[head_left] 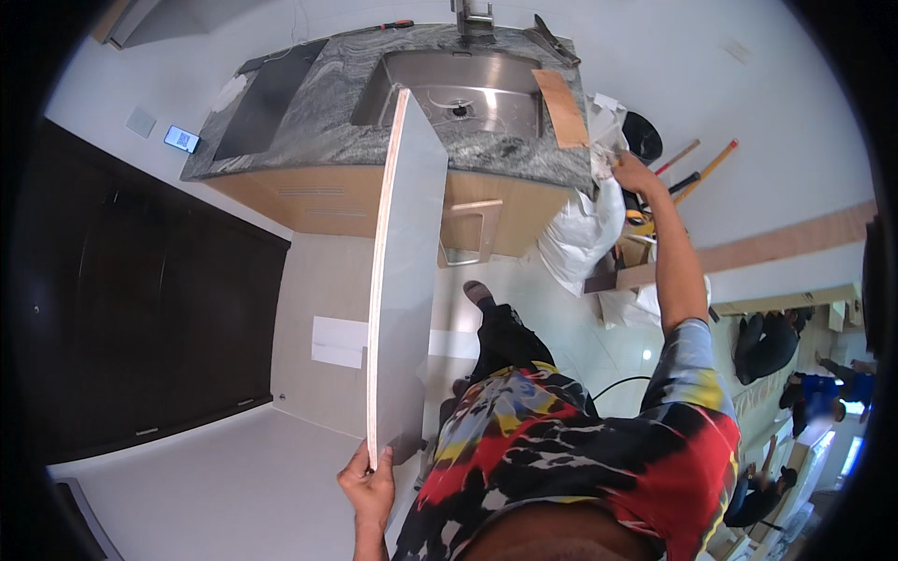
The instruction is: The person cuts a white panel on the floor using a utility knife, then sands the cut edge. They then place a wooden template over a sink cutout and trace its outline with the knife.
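My left hand (368, 486) is closed on the near lower corner of a board (412, 252), its thumb on the grey face. The board has a smooth grey face and a pale, layered edge. It stands on edge, and in this view its far end overlaps the sink's front. On the right, my outstretched right hand (638, 175) is at the top of a white sack (589, 229) beside the counter's end. Its fingers are closed, and what lies between them is too small to make out.
Ahead is a grey stone countertop (327, 103) with a steel sink (496, 70) and faucet (474, 21). A brown cardboard piece (561, 107) and a phone (181, 139) lie on it. Long-handled tools (702, 173) lean at right. A dark cabinet (150, 290) fills the left; several people work far right.
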